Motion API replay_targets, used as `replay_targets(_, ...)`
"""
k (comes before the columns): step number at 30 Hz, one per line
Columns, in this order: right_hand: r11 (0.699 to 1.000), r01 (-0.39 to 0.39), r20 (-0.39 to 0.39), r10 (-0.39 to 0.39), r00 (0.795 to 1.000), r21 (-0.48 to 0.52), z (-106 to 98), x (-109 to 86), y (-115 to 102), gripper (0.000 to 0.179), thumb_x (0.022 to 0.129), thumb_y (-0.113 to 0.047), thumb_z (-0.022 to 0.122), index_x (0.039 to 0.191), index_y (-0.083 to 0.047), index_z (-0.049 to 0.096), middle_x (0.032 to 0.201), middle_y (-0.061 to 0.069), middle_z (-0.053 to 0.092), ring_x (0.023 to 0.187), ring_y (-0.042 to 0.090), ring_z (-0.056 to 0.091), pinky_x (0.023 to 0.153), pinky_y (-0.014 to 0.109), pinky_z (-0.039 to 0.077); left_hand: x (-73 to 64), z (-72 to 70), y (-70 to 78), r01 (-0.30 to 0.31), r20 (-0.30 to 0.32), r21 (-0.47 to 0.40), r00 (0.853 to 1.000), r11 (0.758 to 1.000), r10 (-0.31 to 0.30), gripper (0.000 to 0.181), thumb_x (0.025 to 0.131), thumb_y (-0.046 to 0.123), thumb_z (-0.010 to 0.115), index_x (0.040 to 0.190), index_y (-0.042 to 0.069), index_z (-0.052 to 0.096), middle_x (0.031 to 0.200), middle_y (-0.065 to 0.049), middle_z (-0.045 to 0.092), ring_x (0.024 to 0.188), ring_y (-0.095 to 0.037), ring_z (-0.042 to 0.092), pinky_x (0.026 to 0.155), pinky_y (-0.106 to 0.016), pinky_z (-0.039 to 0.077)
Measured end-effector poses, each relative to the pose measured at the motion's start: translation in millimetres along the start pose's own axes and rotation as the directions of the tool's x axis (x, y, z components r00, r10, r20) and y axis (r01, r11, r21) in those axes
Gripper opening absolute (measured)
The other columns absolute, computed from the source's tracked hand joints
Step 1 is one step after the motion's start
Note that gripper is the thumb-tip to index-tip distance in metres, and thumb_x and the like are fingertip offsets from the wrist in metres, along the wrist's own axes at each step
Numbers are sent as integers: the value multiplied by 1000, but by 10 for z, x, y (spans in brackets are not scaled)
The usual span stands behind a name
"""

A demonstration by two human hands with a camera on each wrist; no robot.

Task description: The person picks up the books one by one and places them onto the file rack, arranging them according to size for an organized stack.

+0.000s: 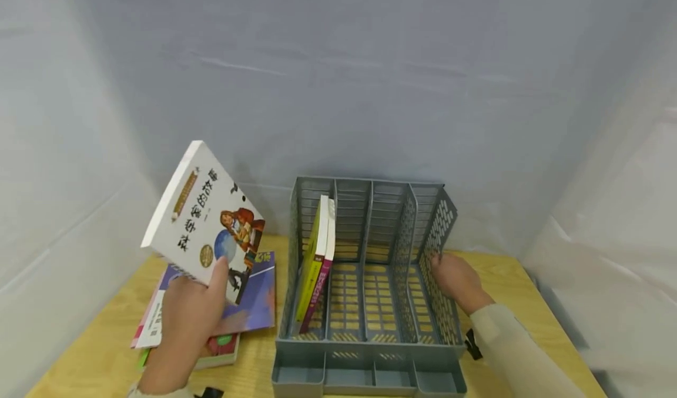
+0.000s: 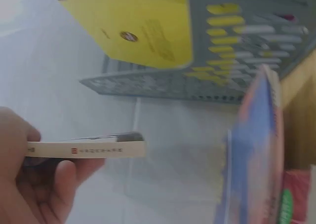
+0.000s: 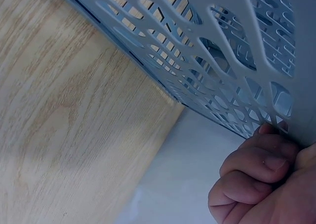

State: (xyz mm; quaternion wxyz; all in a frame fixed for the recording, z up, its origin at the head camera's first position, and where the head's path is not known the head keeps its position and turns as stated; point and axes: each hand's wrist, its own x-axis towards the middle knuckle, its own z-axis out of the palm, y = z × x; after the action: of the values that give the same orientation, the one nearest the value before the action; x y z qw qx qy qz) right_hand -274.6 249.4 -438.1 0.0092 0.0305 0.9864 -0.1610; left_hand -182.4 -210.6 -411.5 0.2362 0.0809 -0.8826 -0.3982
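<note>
My left hand (image 1: 191,307) grips a white paperback book (image 1: 208,221) with a cartoon figure and dark lettering on its cover, thumb over the front. It is tilted in the air above the book pile, left of a grey file rack (image 1: 370,342). In the left wrist view, the book's spine (image 2: 98,150) faces the camera. My right hand (image 1: 459,281) holds the rack's perforated right side wall, its curled fingers (image 3: 256,162) against the slotted panel. In the rack's leftmost compartment, a yellow book (image 1: 312,286) and a magenta-spined book (image 1: 321,292) lean side by side.
Under the held book lies a pile with a purple book (image 1: 259,295) on top and a red-covered book (image 1: 224,346) lower down. Small open trays (image 1: 394,379) run along the rack's front. The wooden table (image 1: 499,268) is bounded by pale sheeting (image 1: 370,92).
</note>
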Motion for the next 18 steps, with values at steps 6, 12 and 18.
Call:
replay_targets(6, 1000, -7, -14, 8, 1000, 10, -1, 10, 2, 52, 111, -32, 26, 71, -11, 49, 68, 10, 50, 60, 26, 49, 62, 42, 43, -115, -6, 179, -155, -167, -217, 979, 964, 120, 58, 101, 22, 64, 155, 19, 43, 139, -8, 63, 101, -25, 67, 73, -19, 51)
replay_targets(12, 1000, -1, -6, 1, 1000, 1, 9, 9, -11, 51, 112, -31, 25, 72, -10, 49, 68, 10, 50, 60, 25, 48, 65, 43, 43, -222, 78, 310, -401, -294, -329, 904, 855, 310, 87, 91, -4, 67, 163, 24, 25, 157, -4, 45, 136, -14, 50, 104, -13, 39)
replay_targets(18, 1000, -13, -8, 13, 1000, -1, 1, 5, -5, 51, 112, -30, 25, 73, -10, 51, 69, 10, 52, 61, 26, 50, 68, 45, 45, -294, 265, 377, -513, -286, -391, 857, 764, 429, 95, 86, -16, 68, 163, 14, 23, 159, -10, 44, 141, -9, 47, 108, -16, 40)
